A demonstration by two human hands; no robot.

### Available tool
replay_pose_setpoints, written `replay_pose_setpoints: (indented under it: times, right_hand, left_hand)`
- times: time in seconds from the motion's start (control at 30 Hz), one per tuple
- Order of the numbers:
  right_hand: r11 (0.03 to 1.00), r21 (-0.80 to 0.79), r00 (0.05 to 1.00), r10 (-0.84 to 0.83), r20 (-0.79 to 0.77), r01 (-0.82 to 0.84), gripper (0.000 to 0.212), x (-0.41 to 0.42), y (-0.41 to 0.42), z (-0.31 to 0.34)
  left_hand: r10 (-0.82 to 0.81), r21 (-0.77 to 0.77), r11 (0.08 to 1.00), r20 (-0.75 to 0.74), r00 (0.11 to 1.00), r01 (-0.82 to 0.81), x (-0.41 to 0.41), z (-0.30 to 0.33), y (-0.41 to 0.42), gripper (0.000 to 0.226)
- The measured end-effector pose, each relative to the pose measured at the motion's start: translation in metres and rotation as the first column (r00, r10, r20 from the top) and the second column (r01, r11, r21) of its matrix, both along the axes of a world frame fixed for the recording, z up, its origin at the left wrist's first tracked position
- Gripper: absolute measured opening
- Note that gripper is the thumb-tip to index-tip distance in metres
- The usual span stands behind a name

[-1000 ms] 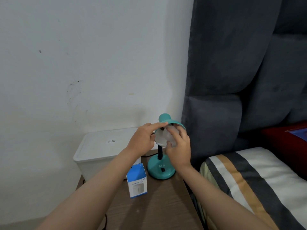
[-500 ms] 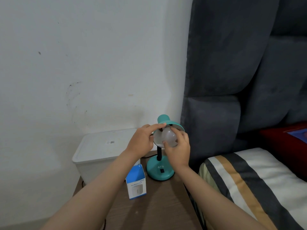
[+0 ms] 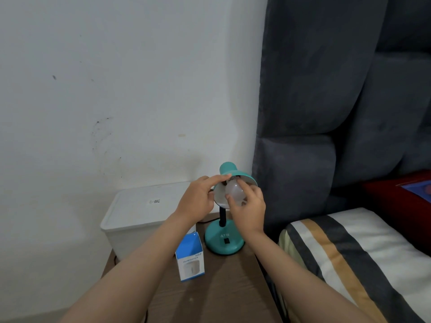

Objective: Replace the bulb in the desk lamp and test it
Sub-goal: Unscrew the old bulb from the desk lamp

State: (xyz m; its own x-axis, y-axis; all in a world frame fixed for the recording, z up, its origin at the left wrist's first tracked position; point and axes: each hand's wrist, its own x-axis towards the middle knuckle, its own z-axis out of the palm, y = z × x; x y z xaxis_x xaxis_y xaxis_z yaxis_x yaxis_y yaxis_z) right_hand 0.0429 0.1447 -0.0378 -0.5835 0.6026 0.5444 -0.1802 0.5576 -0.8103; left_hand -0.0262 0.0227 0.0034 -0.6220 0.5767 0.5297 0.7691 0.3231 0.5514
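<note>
A teal desk lamp (image 3: 224,241) stands at the back of a wooden bedside table (image 3: 224,287), its shade tipped toward me. A white bulb (image 3: 234,191) sits inside the shade. My right hand (image 3: 248,210) has its thumb and fingers closed around the bulb from below and from the right. My left hand (image 3: 198,201) holds the left rim of the lamp shade (image 3: 229,170), with the index finger stretched along the top edge. The bulb's base and the socket are hidden inside the shade.
A blue and white box (image 3: 190,258) stands on the table left of the lamp base. A white lidded bin (image 3: 140,210) sits behind it against the wall. A dark padded headboard (image 3: 326,113) and a bed with a striped cover (image 3: 349,252) lie to the right.
My right hand's fingers have shifted around the bulb, as in a turning motion. The left hand has stayed on the shade's rim. The view has crept slightly.
</note>
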Motion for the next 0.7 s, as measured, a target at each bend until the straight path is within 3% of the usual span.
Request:
replay_pose_setpoints:
  times: [0.2,0.37,0.47,0.7]
  right_hand:
    - [0.978,0.210,0.998,-0.018,0.063,0.004,0.050,-0.002,0.005,-0.006]
    - [0.892,0.450,0.998,-0.057,0.034,0.036,0.054,0.004,0.007,-0.009]
    - [0.943,0.330,0.998,-0.043,0.036,0.029,0.050,0.011,0.012,-0.010]
    - [0.997,0.071,0.992,-0.001,-0.125,0.010,0.047,0.050,0.001,-0.024]
  left_hand:
    - [-0.005,-0.005,1.000,0.003,1.000,0.005,0.001,0.002,0.000,0.070]
    - [-0.005,0.003,1.000,0.010,1.000,0.005,-0.001,0.002,0.001,0.070]
    - [-0.008,0.003,1.000,-0.004,1.000,0.008,0.001,0.002,0.003,0.068]
    - [0.022,-0.113,0.993,-0.043,0.999,-0.027,0.018,-0.008,-0.011,0.071]
